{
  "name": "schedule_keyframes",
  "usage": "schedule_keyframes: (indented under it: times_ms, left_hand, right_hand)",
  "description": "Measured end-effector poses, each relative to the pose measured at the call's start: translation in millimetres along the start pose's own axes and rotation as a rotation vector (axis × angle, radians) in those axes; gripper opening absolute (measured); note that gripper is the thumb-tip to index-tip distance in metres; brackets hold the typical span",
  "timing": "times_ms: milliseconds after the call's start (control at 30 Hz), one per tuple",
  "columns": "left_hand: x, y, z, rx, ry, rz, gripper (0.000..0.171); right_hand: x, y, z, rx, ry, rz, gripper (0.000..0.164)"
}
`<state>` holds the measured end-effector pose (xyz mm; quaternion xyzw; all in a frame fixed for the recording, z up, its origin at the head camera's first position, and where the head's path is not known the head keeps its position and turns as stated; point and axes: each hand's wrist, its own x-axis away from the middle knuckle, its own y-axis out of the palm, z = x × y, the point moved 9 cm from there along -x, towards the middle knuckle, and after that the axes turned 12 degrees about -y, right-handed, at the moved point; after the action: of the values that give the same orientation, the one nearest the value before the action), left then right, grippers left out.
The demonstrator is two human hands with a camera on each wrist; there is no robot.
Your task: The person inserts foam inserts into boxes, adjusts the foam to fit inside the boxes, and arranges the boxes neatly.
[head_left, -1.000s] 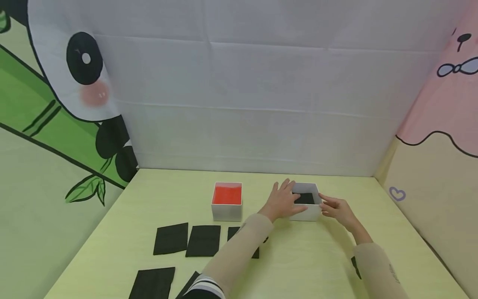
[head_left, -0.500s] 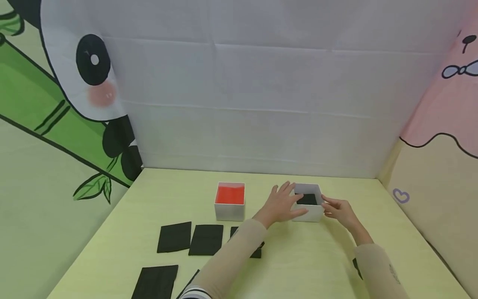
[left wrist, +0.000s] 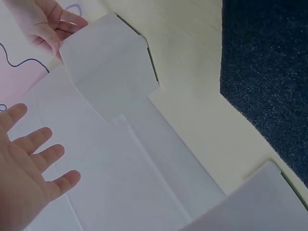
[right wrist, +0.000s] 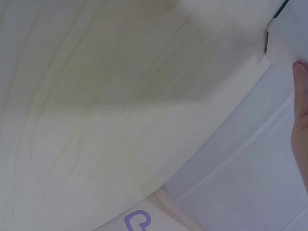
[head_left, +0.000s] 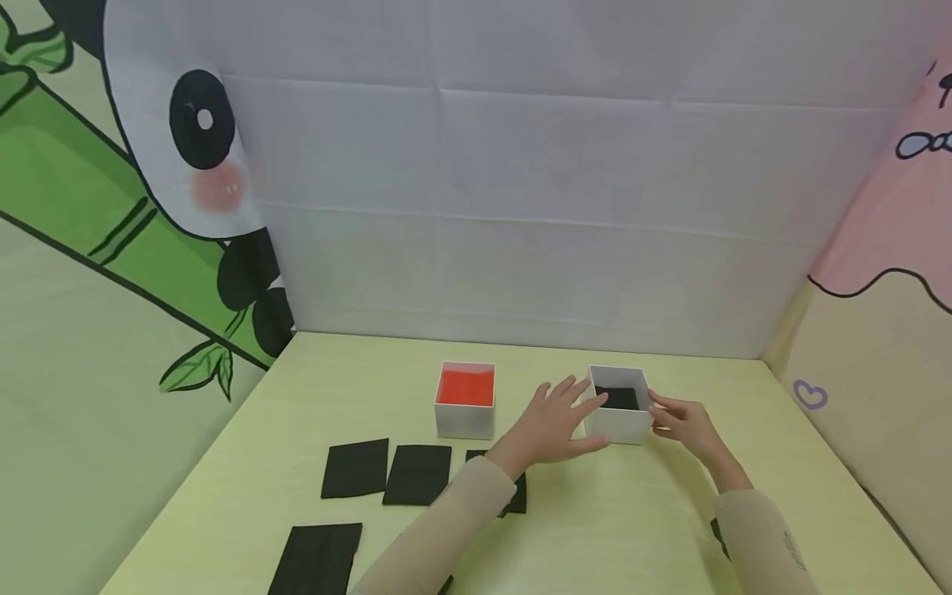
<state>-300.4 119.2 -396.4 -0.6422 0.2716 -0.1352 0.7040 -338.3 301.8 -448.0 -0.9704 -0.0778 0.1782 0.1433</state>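
A white open box [head_left: 620,426] on the table's right half holds a flat black piece [head_left: 619,398]. At its left side my left hand [head_left: 550,423] hovers with fingers spread and holds nothing; the left wrist view shows a gap between that hand [left wrist: 29,173] and the box [left wrist: 110,67]. The fingertips of my right hand [head_left: 687,426] touch the box's right wall with fairly straight fingers. Only part of the right hand [right wrist: 301,115] shows in the right wrist view. To the left stands a second white box [head_left: 464,421] with red material [head_left: 466,387] inside.
Several thin black squares lie on the pale yellow table, among them one square [head_left: 355,468] and a larger one [head_left: 316,558] nearer. My left forearm covers others partly. A dark piece [head_left: 718,535] shows beside the right sleeve. A white backdrop [head_left: 483,207] rises behind.
My left hand has drawn back slightly to the left, away from the box with the black piece. My right hand stays at the box's right wall. The head view has shifted a little.
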Motion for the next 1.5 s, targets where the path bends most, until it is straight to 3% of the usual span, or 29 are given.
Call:
schedule_keyframes:
  times_ms: [267, 633, 833, 1200, 1500]
  left_hand:
    - [22.4, -9.1, -4.5, -0.024, 0.016, 0.015, 0.063]
    - [53.0, -21.8, -14.0, 0.058, 0.013, -0.015, 0.057]
    - [74.8, -29.1, -24.2, 0.078, 0.017, 0.001, 0.057]
    - [108.6, -34.9, -38.4, 0.054, 0.04, 0.057, 0.056]
    - [130.4, -30.9, -47.6, 0.105, 0.01, 0.034, 0.059]
  right_hand:
    - [-0.1, 2.2, -1.3, -0.024, -0.014, -0.004, 0.043]
    - [0.4, 3.7, 1.3, -0.017, 0.02, -0.003, 0.045]
    - [1.2, 3.8, -1.1, -0.025, 0.01, -0.007, 0.045]
    - [0.8, 2.9, -0.1, -0.038, 0.004, -0.018, 0.045]
    - [1.5, 3.2, -0.2, -0.048, -0.005, -0.012, 0.044]
